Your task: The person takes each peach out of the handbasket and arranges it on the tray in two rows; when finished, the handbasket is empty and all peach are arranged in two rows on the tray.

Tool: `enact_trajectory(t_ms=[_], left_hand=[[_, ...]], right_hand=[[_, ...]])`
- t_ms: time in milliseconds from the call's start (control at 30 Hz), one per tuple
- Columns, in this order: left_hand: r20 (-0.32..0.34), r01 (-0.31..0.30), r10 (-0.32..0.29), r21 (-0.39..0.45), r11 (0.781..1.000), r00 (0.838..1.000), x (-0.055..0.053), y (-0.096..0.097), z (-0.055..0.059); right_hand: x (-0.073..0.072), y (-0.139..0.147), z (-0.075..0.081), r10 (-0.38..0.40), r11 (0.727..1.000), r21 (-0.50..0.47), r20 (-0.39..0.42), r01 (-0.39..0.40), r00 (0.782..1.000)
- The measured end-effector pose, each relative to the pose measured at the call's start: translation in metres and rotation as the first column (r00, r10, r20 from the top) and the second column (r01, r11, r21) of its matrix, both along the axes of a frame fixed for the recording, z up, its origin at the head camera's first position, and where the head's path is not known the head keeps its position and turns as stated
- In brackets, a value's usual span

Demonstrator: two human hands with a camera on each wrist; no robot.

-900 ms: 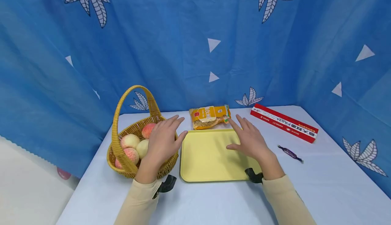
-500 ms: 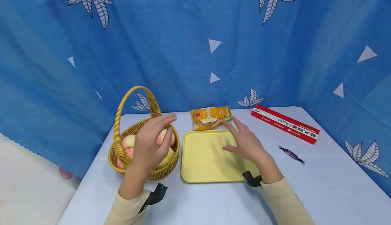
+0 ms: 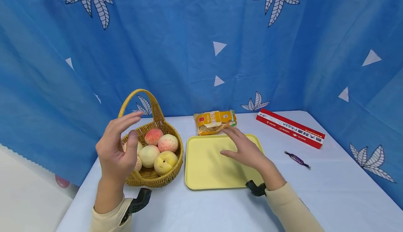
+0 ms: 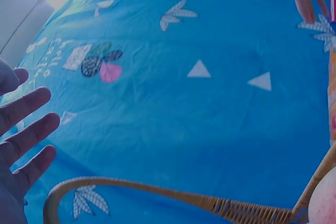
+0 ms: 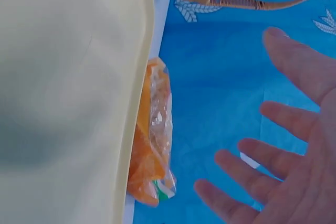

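Observation:
My left hand (image 3: 118,148) hovers at the left side of the wicker basket (image 3: 170,176), its fingers loosely bent and holding nothing. It hides part of the basket's handle and left rim. Several peaches lie in the basket, among them a yellow one (image 3: 165,162), a pale one (image 3: 149,156) and a redder one (image 3: 153,136). Over the yellow tray (image 3: 204,169) hangs my right hand (image 3: 247,151), fingers extended and spread, touching nothing. In the right wrist view that hand (image 5: 294,166) shows its open palm, with the orange food bag (image 5: 149,145) beyond the tray edge.
Behind the tray lies the orange bag (image 3: 214,121). A long red pasta box (image 3: 289,127) rests at the back right, and a small purple wrapped candy (image 3: 297,159) lies in front of it. Blue curtain (image 3: 189,50) surrounds the white-covered table (image 3: 195,211).
My left hand has swung left from above the basket to its left side, uncovering the peaches. The right hand has drifted slightly left over the tray.

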State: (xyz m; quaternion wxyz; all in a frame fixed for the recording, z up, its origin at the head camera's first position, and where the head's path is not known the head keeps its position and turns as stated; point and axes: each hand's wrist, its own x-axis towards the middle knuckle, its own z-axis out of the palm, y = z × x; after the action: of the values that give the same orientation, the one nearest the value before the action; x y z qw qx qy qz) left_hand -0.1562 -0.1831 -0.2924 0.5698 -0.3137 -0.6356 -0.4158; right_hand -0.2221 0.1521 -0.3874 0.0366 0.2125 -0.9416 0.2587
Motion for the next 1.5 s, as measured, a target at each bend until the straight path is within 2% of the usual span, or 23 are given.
enact_trajectory(t_ms=[100,267,333,400,533,667,767,867,967,1100,1167,1200,1267,1400,1433,1467,1500], left_hand=[[-0.001,0.003,-0.003,0.062,0.998,1.0,-0.002,-0.009,0.002],[0.015,0.109,-0.114,0.189,0.976,0.993,-0.006,-0.026,0.0],[0.03,0.13,-0.14,0.227,0.965,0.99,-0.008,-0.033,-0.002],[0.059,0.121,-0.141,0.258,0.959,0.988,-0.01,-0.04,-0.005],[0.158,0.071,-0.122,0.294,0.953,0.98,-0.015,-0.053,-0.013],[0.253,0.022,-0.108,0.32,0.947,0.961,-0.022,-0.066,-0.024],[0.302,0.026,-0.141,0.356,0.934,0.943,-0.029,-0.076,-0.032],[0.357,0.022,-0.177,0.399,0.917,0.917,-0.034,-0.084,-0.04],[0.423,-0.019,-0.179,0.423,0.906,0.888,-0.038,-0.091,-0.047],[0.526,-0.118,-0.131,0.413,0.903,0.84,-0.043,-0.102,-0.061],[0.581,-0.167,-0.113,0.407,0.898,0.806,-0.047,-0.107,-0.069],[0.606,-0.184,-0.119,0.413,0.892,0.787,-0.048,-0.11,-0.073],[0.642,-0.192,-0.18,0.465,0.865,0.745,-0.051,-0.114,-0.08],[0.704,-0.228,-0.315,0.562,0.795,0.636,-0.055,-0.122,-0.09],[0.723,-0.243,-0.337,0.568,0.786,0.603,-0.055,-0.124,-0.092],[0.75,-0.261,-0.345,0.559,0.787,0.565,-0.056,-0.126,-0.094],[0.781,-0.279,-0.34,0.534,0.798,0.524,-0.056,-0.129,-0.096]], right_hand=[[-0.002,-0.007,0.001,0.036,0.997,-0.062,-0.004,-0.036,0.999],[-0.008,-0.022,0.0,0.064,0.993,-0.098,-0.005,-0.064,0.998],[-0.011,-0.029,0.0,0.07,0.992,-0.101,0.001,-0.069,0.998],[-0.013,-0.035,0.0,0.074,0.992,-0.108,0.016,-0.072,0.997],[-0.017,-0.047,-0.001,0.097,0.986,-0.142,0.042,-0.09,0.994],[-0.021,-0.056,-0.002,0.138,0.97,-0.209,0.059,-0.123,0.989],[-0.025,-0.063,-0.003,0.172,0.957,-0.251,0.077,-0.148,0.982],[-0.029,-0.071,-0.005,0.21,0.939,-0.297,0.094,-0.174,0.973],[-0.031,-0.08,-0.007,0.25,0.919,-0.34,0.112,-0.2,0.962],[-0.033,-0.094,-0.01,0.295,0.899,-0.377,0.151,-0.221,0.944],[-0.033,-0.101,-0.011,0.314,0.892,-0.39,0.166,-0.231,0.935],[-0.034,-0.105,-0.012,0.322,0.889,-0.392,0.169,-0.236,0.932],[-0.035,-0.112,-0.014,0.328,0.886,-0.398,0.175,-0.238,0.928],[-0.038,-0.123,-0.019,0.321,0.893,-0.383,0.18,-0.234,0.93],[-0.039,-0.126,-0.02,0.32,0.895,-0.381,0.182,-0.234,0.93],[-0.04,-0.128,-0.021,0.32,0.897,-0.374,0.182,-0.236,0.93],[-0.041,-0.13,-0.021,0.322,0.898,-0.368,0.182,-0.239,0.929]])
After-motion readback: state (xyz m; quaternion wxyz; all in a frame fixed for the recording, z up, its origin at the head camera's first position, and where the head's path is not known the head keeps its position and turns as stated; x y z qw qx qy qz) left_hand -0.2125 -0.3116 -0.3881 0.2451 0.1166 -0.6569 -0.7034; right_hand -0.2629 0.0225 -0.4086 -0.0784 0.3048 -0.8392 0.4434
